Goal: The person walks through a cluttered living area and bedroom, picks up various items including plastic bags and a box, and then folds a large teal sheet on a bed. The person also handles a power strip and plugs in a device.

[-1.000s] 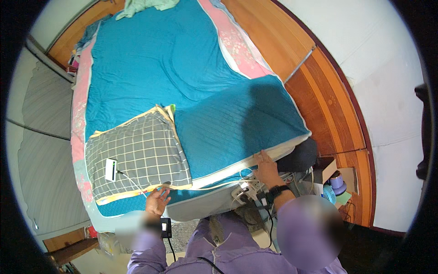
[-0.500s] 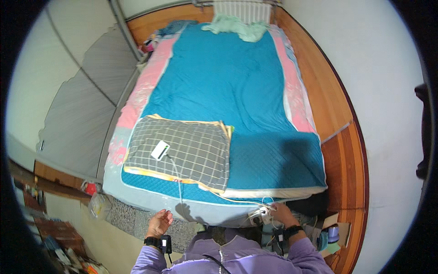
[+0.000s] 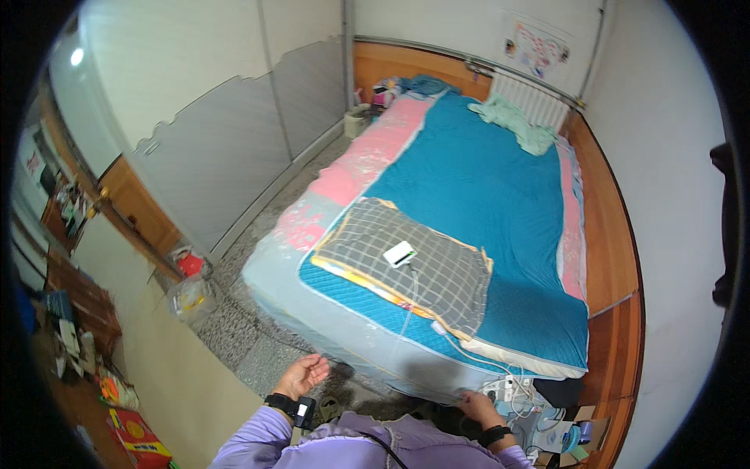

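My left hand hangs open near the foot of the bed, palm partly up and fingers loosely bent, holding nothing. My right hand is low by the bed's front edge, left of a white power strip with several cables. Its fingers look loosely bent and apart from the strip, with nothing visible in them. On the bed lies a grey checked pillow with a yellow edge. A small white box-shaped device rests on it, a white cable running from it over the pillow's front edge.
The bed's teal cover lies over a pink and grey sheet. Grey sliding doors stand at left, beside a clear plastic bag on the floor. Boxes and a purple-lidded container sit at lower right. A mint cloth lies by the radiator.
The view has turned to the left, so the bed appears shifted right. My right hand has come away from the power strip and its cables. My left hand remains open.
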{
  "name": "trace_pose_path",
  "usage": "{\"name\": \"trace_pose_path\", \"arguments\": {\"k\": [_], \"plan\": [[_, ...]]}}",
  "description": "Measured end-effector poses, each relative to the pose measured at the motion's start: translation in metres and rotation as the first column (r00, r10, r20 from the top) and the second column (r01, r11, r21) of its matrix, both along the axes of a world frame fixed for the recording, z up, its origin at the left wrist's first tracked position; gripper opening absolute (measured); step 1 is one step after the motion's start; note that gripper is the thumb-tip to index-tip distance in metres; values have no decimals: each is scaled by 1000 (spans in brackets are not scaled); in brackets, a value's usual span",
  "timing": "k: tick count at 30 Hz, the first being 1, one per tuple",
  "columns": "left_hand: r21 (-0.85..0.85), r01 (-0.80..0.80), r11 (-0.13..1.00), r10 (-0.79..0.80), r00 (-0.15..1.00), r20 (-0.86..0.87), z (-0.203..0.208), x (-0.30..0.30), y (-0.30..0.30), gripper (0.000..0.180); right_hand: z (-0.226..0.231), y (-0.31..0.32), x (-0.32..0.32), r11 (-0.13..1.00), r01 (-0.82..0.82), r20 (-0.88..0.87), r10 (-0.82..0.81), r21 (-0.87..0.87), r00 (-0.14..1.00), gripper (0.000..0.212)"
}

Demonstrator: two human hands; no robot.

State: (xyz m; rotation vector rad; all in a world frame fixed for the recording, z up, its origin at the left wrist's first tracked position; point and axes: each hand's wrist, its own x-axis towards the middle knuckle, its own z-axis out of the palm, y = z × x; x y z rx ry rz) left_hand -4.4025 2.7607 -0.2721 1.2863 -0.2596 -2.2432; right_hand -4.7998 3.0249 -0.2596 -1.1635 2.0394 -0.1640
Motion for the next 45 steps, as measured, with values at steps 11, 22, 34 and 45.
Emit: {"name": "trace_pose_path", "arguments": {"k": [11, 22, 34, 45], "plan": [[14, -608, 794, 606, 792, 73, 4, 293, 27, 12, 29, -136, 153, 913, -406, 99, 400, 46, 911, 44], [112, -727, 677, 727, 685, 52, -8, 316, 84, 7, 22, -237, 186, 782, -622, 15, 622, 41, 783, 39], [281, -642, 714, 670, 507, -543, -1, 480, 100, 11, -3, -350, 371, 519, -831, 27, 845, 199, 534, 43], [-88, -840, 535, 836, 542, -88, 1, 573, -13, 15, 1, -423, 454, 438, -882, 135, 876, 175, 463, 36]]}}
